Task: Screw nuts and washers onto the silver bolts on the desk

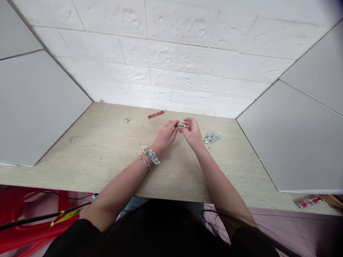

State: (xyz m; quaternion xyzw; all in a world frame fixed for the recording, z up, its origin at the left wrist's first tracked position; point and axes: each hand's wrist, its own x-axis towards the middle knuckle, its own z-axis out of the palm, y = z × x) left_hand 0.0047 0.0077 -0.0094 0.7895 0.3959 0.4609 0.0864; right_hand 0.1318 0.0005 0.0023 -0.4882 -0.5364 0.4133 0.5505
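A small silvery metal bolt (181,125) lies level between my two hands above the wooden tabletop. The fingertips of my left hand (164,137) pinch its left end, while my right hand (193,135) has its thumb and fingers closed about the right end. Fingers hide part of the bolt, so its exact shape is hard to see. Just right of my right hand is a heap of similar silvery bolts (211,137), some with wide round heads. One more bolt (127,120) sits alone on the left side of the tabletop.
Near the back wall (166,85) lies a thin red tube (155,114). Grey panels flank the wooden tabletop (107,153) on the left (40,107) and right (302,142). A red can-like cylinder (308,202) rests at the front right edge. Red plastic (26,235) shows below left.
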